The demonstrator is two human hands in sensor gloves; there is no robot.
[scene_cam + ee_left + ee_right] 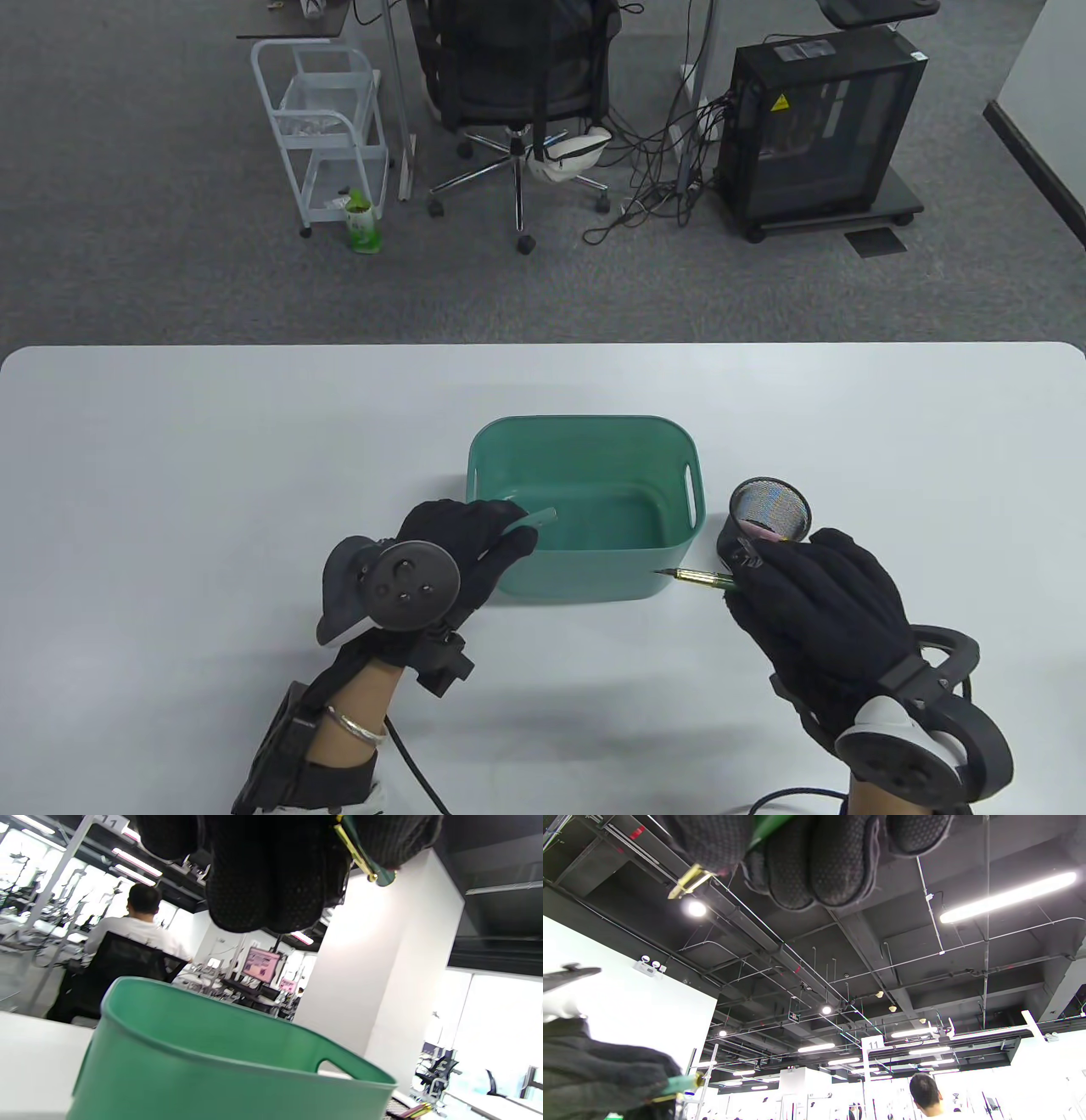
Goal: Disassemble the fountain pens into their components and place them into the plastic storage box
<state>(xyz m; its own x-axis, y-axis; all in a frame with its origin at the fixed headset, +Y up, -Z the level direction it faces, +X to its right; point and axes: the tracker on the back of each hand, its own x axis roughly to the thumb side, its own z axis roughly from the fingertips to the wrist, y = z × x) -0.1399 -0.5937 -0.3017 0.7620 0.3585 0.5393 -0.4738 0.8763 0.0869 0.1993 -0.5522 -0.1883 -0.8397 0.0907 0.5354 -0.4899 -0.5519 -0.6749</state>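
The left hand [458, 543] grips the green cap [536, 516] over the storage box [585, 441]; the right hand [806, 594] pinches the pen body [700, 579] just beside it. Better to release the cap low, well inside the rim.

Your right hand [814, 611] is covering most of the pen body [697, 579], leaving only the nib end showing. Your left hand [462, 543] is hiding all but the tip of the pen cap [540, 516] at the storage box [585, 433] rim. The pen holder [768, 509] is sitting partly behind your right fingers, its contents too small to tell. In both wrist views the top edge is cutting off your fingers.
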